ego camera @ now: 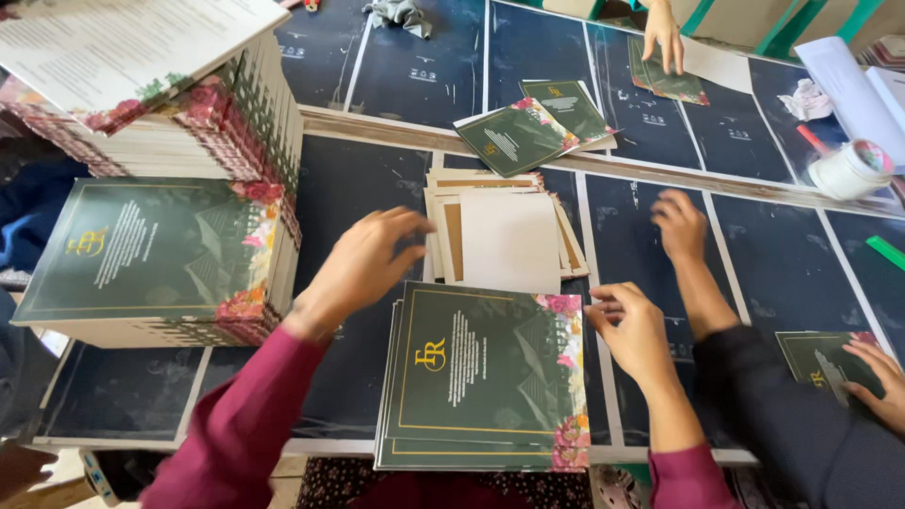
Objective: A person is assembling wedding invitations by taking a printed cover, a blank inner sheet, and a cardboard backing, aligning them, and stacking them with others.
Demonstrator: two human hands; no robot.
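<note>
1. Green cards (483,377) with a floral corner and gold border lie in a short squared stack at lower centre of the frame, on the dark counter (358,179).
2. Left hand (363,264): hovers above the stack's upper left corner, fingers curved and spread toward the blank boards. Its grip is released; it holds nothing.
3. Right hand (633,332): sits just beside the stack's upper right corner, thumb and forefinger pinched together. Whether they grasp a card edge cannot be told.
4. Blank cream boards (504,236) lie fanned in a loose pile at centre frame, just above the stack.
5. Tall card stacks (160,254) of the same green design stand at left of frame, with a higher pile behind them at upper left.
6. Step in hand, as judged: the hands are between the printed stack and the blank boards, likely pairing one with the other.
7. Next move, as judged: the left hand must close on a single board without dragging its neighbours.
8. A co-worker's hand (681,224) rests on the counter at right of centre; another hand (872,372) presses a card at the right edge, and a third (665,33) at the top.
</note>
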